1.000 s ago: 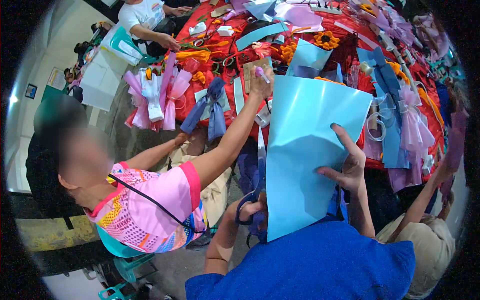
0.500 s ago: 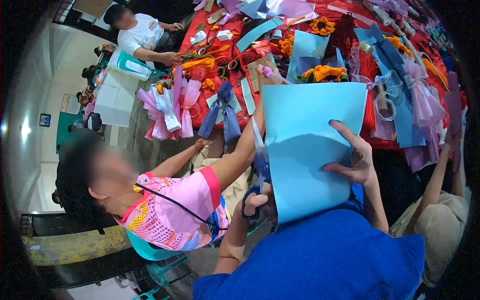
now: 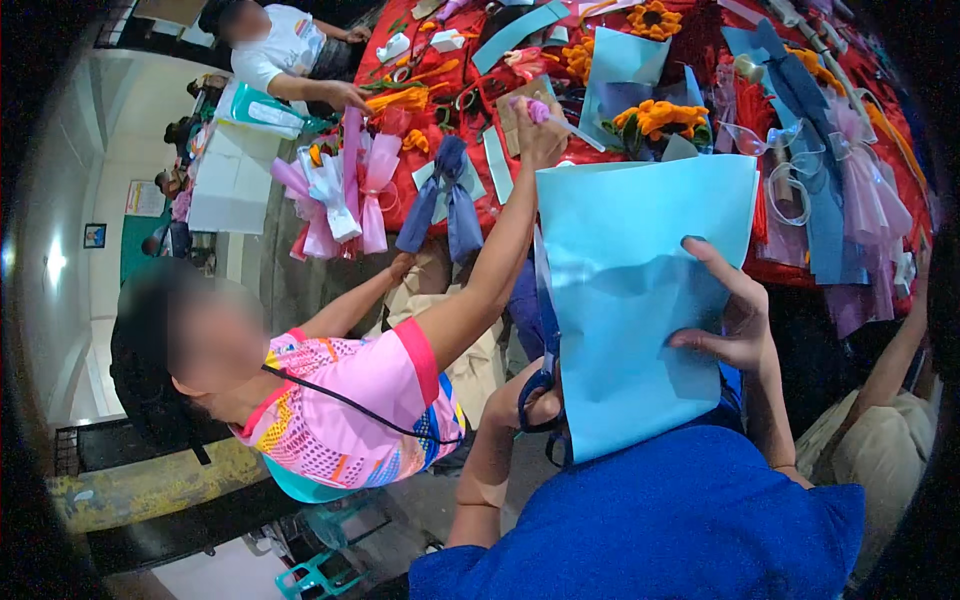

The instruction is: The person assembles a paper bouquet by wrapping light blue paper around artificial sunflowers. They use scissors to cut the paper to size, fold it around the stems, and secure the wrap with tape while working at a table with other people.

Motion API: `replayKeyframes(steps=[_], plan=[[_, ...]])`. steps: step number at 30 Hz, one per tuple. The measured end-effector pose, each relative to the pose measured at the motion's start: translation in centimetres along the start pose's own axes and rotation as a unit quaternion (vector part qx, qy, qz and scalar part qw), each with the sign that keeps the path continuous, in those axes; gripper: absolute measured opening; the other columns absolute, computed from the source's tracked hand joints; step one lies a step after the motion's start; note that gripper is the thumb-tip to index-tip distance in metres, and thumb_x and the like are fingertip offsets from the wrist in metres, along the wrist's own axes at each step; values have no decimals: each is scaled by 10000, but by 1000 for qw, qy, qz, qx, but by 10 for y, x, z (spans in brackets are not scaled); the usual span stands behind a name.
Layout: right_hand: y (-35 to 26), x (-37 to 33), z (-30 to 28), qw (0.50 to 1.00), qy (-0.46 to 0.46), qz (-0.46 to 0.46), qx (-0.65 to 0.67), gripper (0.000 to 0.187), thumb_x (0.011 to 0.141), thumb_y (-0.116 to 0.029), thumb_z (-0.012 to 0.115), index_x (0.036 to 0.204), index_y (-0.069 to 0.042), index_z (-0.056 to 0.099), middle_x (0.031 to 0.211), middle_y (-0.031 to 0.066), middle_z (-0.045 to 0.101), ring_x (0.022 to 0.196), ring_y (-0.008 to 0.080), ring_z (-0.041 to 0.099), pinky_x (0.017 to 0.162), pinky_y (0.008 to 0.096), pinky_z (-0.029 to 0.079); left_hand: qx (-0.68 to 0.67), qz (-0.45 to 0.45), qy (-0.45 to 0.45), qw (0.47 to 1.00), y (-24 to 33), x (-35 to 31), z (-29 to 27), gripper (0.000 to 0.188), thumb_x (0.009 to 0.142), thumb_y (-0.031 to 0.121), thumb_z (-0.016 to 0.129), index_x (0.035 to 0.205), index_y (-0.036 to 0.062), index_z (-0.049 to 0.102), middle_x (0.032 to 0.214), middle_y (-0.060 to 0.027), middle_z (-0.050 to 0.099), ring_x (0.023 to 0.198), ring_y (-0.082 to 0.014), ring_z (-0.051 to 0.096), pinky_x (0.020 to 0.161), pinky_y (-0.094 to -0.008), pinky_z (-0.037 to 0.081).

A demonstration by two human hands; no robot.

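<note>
A large light-blue sheet of wrapping paper (image 3: 640, 290) is held up before me. My right hand (image 3: 735, 320) grips it from its right side, with two fingers lying across its face and the rest hidden behind. At the sheet's left edge, my left hand (image 3: 540, 400) is closed on dark-blue-handled scissors (image 3: 537, 395). The blades point upward along that edge, partly hidden by the paper; whether they are cutting into it I cannot tell. Just beyond the sheet's top, an orange fuzzy flower (image 3: 660, 118) with green leaves lies on the table.
The red-covered table (image 3: 480, 200) bears wrapped bouquets, ribbons and paper strips. Close on my left sits a person in a pink patterned shirt (image 3: 370, 390), one arm stretched to the table with a pink rolled piece. Another person in white (image 3: 285, 55) works farther off. A knee (image 3: 880, 450) shows at right.
My hands, the scissors and the sheet have moved a little to the right. The scissor blades, in plain sight before, now lie close against the sheet's left edge, partly hidden.
</note>
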State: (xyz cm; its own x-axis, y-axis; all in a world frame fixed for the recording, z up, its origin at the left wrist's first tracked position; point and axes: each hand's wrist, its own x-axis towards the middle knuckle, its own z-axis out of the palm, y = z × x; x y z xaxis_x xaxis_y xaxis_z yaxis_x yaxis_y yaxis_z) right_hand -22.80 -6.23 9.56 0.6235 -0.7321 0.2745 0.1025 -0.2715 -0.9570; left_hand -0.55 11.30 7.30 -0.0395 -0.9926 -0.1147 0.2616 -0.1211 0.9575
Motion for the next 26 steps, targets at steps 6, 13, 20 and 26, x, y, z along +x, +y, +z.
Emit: replayKeyframes(steps=[6, 13, 20, 26], plan=[[4, 13, -4, 997, -74, 22, -6, 785, 541, -124, 810, 1235, -10, 461, 1174, 125, 545, 1062, 204, 529, 925, 309, 370, 32, -136, -36, 990, 33, 12, -6, 613, 810, 440, 468, 1175, -51, 426, 928, -116, 581, 662, -142, 549, 538, -251, 432], [5, 31, 9, 993, -84, 83, 14, 771, 555, -154, 807, 1238, -35, 467, 1207, 122, 517, 1125, 234, 480, 957, 341, 353, 19, -100, 11, 995, 39, 19, -24, 502, 807, 444, 471, 1004, -15, 511, 889, -118, 587, 695, -162, 567, 547, -272, 448], [12, 31, 2, 996, -40, 79, 16, 766, 533, -123, 819, 1212, -2, 484, 1172, 118, 547, 1093, 213, 505, 947, 321, 355, 41, -95, -22, 994, 35, 45, -29, 456, 836, 445, 463, 927, 1, 504, 624, -124, 564, 434, -180, 527, 379, -262, 407], [23, 22, -11, 995, -36, 92, 33, 769, 507, -136, 832, 1186, 17, 503, 1162, 126, 553, 1079, 195, 514, 938, 311, 359, -69, -92, -103, 988, 35, 63, -27, 495, 839, 456, 479, 1021, -4, 471, 655, -174, 586, 432, -191, 533, 369, -270, 416]])
